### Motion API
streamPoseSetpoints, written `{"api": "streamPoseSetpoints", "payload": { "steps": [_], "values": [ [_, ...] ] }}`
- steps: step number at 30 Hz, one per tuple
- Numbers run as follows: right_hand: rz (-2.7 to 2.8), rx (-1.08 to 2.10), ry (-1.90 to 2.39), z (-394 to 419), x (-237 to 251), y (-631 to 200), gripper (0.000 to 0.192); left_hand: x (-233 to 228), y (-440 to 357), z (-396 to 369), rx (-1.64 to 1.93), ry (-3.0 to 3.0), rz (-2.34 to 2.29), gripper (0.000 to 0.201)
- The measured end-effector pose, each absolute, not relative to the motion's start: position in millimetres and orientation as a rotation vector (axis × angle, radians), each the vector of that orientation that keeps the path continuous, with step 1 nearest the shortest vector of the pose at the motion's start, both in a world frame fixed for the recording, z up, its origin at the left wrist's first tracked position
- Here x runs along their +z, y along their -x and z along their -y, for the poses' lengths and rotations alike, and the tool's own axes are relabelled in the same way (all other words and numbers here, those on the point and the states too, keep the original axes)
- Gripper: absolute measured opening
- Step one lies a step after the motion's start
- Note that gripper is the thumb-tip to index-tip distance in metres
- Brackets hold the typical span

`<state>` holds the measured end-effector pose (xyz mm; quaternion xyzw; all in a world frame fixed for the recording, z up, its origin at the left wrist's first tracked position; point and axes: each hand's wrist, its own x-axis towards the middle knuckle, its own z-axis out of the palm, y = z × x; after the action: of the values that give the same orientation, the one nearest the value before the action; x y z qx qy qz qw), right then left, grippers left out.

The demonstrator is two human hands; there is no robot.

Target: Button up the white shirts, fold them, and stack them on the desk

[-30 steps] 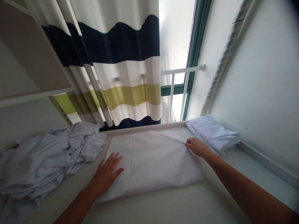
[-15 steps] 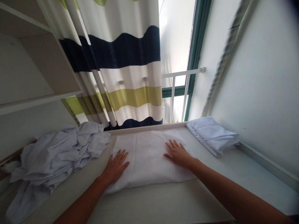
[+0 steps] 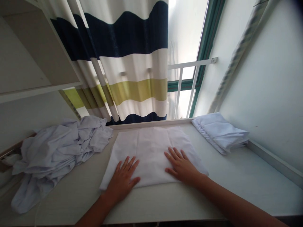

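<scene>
Work in hand: folded white cloth [image 3: 151, 148] lies flat on the table [image 3: 236, 176], squared into a rectangle.
Done, as judged: one folded stack [image 3: 220, 132] sits at the far right corner.
Left, as judged: crumpled pile [image 3: 59, 151] of white laundry at the left is unfolded.
Left hand [image 3: 123, 181]: palm down, fingers spread, gripping nothing, pressing the cloth's near left edge.
Right hand [image 3: 182, 167]: palm down, fingers spread, resting on the near right part.
Cloth position: under both palms, centre of table, extending far toward the striped curtain [image 3: 132, 63].
</scene>
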<state>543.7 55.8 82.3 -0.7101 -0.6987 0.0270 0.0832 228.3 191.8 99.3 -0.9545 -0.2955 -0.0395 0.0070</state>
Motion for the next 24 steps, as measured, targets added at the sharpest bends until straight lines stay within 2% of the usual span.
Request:
{"api": "streamPoseSetpoints", "payload": {
  "steps": [5,10,15,24],
  "values": [
    [2.034,0.082,2.094,-72,93,-573,0.076,105,-221,-202,-0.141,2.909,1.15,0.057],
    [1.958,0.077,2.121,-164,117,-564,0.08,137,-305,-256,-0.257,2.925,1.073,0.049],
    [1.903,0.284,2.189,-225,109,-548,0.074,122,-365,-329,-0.081,2.97,1.246,0.054],
    [1.613,0.186,2.507,-204,63,-637,0.076,81,-274,-389,-0.158,2.763,1.736,0.063]
  ]
}}
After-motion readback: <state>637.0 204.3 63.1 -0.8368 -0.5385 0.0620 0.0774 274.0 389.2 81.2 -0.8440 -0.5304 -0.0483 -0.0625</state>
